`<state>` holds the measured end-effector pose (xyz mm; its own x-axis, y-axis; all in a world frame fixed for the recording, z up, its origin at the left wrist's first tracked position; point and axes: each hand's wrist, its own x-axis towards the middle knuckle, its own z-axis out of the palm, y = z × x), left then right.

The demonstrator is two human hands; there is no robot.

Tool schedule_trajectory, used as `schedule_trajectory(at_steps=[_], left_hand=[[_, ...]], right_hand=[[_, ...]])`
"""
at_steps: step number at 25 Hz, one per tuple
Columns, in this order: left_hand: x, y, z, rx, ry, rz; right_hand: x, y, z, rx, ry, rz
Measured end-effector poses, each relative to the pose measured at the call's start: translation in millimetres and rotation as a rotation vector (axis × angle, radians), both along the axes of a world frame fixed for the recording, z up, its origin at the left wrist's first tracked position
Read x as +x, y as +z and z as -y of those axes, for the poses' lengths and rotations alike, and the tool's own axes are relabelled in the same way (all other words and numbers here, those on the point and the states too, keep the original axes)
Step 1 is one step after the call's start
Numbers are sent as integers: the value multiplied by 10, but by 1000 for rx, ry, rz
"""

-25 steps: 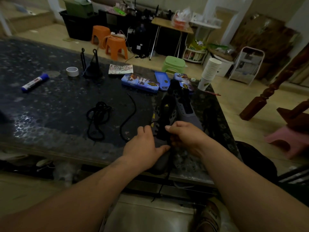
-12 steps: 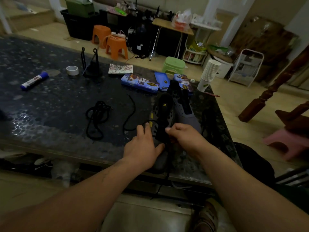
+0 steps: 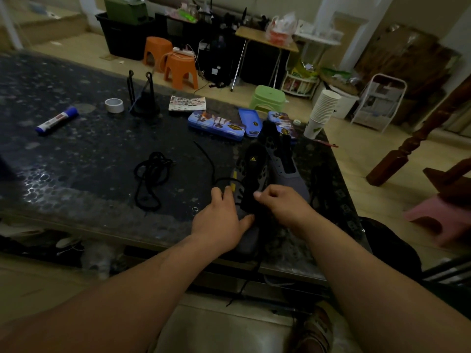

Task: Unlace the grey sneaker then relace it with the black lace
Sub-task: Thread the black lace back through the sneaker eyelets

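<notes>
Grey sneaker (image 3: 251,174), black tongue up, lies at the near edge of the dark speckled table (image 3: 76,161) with its toe towards the person. A second grey shoe (image 3: 288,174) touches it at 3 o'clock.

Left hand (image 3: 219,220): fingers curled over the sneaker's left side, thumb across the toe box, grasping the shoe.

Right hand (image 3: 283,207): fingers curled and thumb pressed to forefinger at the lower eyelets. It pinches something dark there, probably the lace (image 3: 212,161), though the light is too dim to be sure.

One strand of the lace runs from beside the left fingers out over the table towards 11 o'clock. Another end hangs below the table edge at 6 o'clock.

A loose black coil (image 3: 152,171) lies flat on the table at 9 o'clock of the sneaker, clear of both hands.

Far side of the table:
- Tins (image 3: 216,124) at 12 o'clock.
- Cup stack (image 3: 323,110) at 1 o'clock.
- Tape roll (image 3: 114,105) and marker (image 3: 56,119) towards 10 o'clock.
</notes>
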<state>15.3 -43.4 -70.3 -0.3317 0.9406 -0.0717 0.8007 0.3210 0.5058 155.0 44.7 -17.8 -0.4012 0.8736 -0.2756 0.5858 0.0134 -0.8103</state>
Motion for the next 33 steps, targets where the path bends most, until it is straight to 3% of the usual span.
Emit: schedule_trajectory(at_steps=[3, 7, 12, 16, 19, 23, 25, 27, 31, 33], left_hand=[[-7, 10, -37, -11, -3, 1], [1, -16, -24, 11, -2, 9], [-9, -10, -43, -22, 6, 5], [-15, 4, -46, -16, -23, -16], [-40, -4, -48, -19, -35, 18], [-44, 1, -47, -14, -36, 1], [-37, 3, -57, -30, -26, -5], [-28, 12, -57, -37, -27, -15], [-38, 20, -51, -13, -37, -22], [-33, 9, -45, -8, -46, -11]], right_hand=[[144, -24, 116, 58, 64, 21], [152, -35, 120, -65, -126, -57], [-112, 20, -84, 162, 36, 185], [299, 120, 211, -67, 161, -6], [517, 148, 355, -275, 274, -33], [169, 154, 95, -17, 6, 64], [8, 94, -49, 158, 88, 168], [8, 36, -76, 198, 138, 168], [459, 92, 215, 25, 272, -17], [780, 124, 338, -165, 442, 72]])
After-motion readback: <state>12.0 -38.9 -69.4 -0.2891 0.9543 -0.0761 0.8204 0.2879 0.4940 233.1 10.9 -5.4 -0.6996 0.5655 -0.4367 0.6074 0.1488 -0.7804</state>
